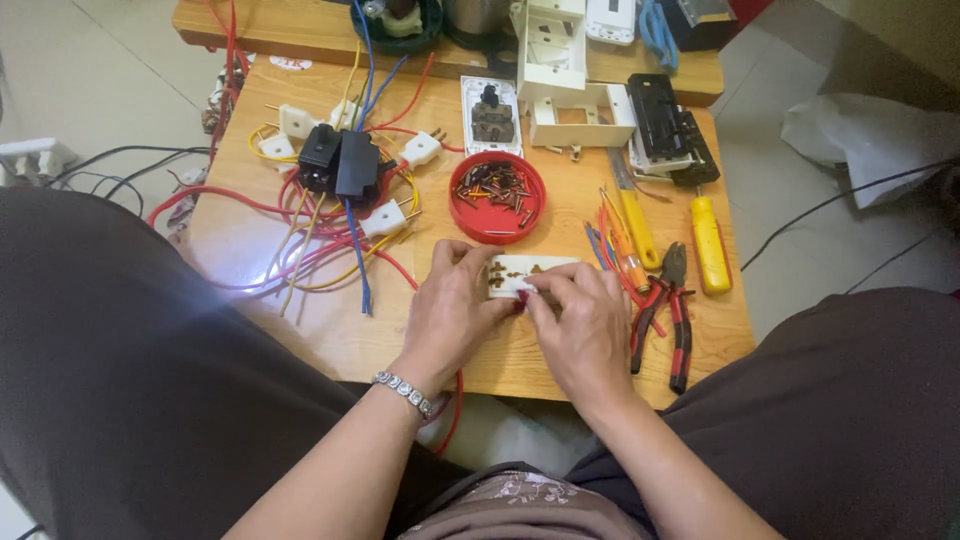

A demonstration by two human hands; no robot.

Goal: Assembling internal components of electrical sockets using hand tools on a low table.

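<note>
Both my hands meet over a small white socket plate (528, 272) with brown metal contacts, near the front of a low wooden table (260, 250). My left hand (450, 310), with a silver bracelet on its wrist, grips the plate's left end. My right hand (580, 325) pinches the plate's front edge from the right. A red wire (455, 410) runs down under my left wrist. Just beyond the plate sits a red round lid (497, 197) holding several small screws.
A tangle of red, yellow and blue wires (320, 240) with white plugs and black blocks (340, 160) lies at left. Red-handled pliers (668, 310), a yellow screwdriver (710, 245) and a yellow-handled tool (636, 225) lie at right. White switch frames (580, 115) stand at the back.
</note>
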